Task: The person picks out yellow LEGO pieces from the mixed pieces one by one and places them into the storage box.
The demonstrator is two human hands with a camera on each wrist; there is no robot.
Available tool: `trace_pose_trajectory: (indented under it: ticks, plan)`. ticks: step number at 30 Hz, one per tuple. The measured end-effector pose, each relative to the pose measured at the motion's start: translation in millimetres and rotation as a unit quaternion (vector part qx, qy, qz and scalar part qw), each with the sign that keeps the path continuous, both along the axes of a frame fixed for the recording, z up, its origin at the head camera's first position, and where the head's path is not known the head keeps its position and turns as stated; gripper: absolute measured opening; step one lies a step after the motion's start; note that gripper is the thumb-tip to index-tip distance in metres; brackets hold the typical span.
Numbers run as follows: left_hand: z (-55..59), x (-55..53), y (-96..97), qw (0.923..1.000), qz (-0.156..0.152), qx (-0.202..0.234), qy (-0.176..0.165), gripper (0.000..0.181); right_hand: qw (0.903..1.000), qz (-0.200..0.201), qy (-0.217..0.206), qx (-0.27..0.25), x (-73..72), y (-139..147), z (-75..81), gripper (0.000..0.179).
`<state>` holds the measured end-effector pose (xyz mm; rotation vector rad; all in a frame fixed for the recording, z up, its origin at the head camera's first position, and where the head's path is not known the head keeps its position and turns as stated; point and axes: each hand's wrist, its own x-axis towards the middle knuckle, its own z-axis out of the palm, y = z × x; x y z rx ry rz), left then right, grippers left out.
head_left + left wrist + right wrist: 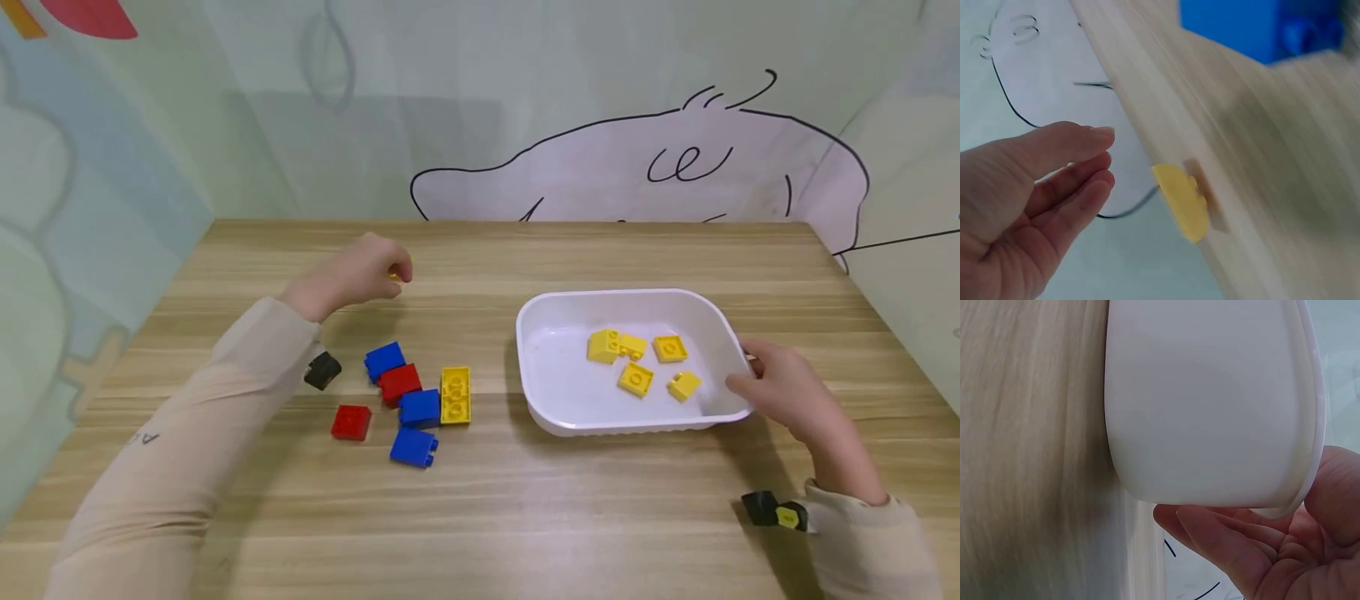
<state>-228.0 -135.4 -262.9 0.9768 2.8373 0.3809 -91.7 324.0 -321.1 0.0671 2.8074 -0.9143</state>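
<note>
My left hand reaches over the far left part of the table, thumb and fingers bent with a gap between them and nothing held. Just beyond its fingertips a yellow brick with a rounded side lies on the wood; in the head view the hand mostly hides it. On the right, my right hand grips the white plastic bin at its right end, thumb over the rim and fingers under it. Inside the bin lie several yellow bricks.
Left of the bin is a loose group of blue bricks, red bricks and a yellow brick turned hollow side up. The wooden table ends at a painted wall at the back.
</note>
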Motion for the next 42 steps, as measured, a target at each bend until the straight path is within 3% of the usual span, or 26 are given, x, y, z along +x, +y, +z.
trace_pose_trajectory:
  ticks: [8,15,23,33,38,42]
  plan:
    - [-7.3,-6.3,-10.1,0.9995,0.024,-0.019,-0.009,0.016,1.0000,-0.003,-0.001,0.005,1.0,1.7,-0.6,0.052]
    - [-10.7,-11.5,-8.5,0.9995,0.024,-0.019,0.001,0.026,1.0000,-0.006,0.000,0.005,1.4,1.7,-1.3,0.052]
    - [-14.6,-28.4,-12.0,0.9992,0.033,-0.014,0.020,0.032,0.9999,-0.010,-0.007,0.004,-1.1,1.2,-2.6,0.054]
    - [-30.2,-53.2,-21.1,0.9980,0.063,0.002,-0.004,0.041,0.9999,-0.008,-0.006,0.001,-0.9,0.1,-1.6,0.052]
    - [-31.7,-58.0,-19.3,0.9961,0.083,-0.012,-0.028,0.044,1.0000,-0.004,-0.004,0.001,-0.7,1.0,-1.3,0.051]
    - [-33.1,-60.5,-17.8,0.9956,0.083,-0.036,-0.027,0.045,1.0000,-0.003,-0.005,0.003,-1.4,1.7,-1.4,0.051]
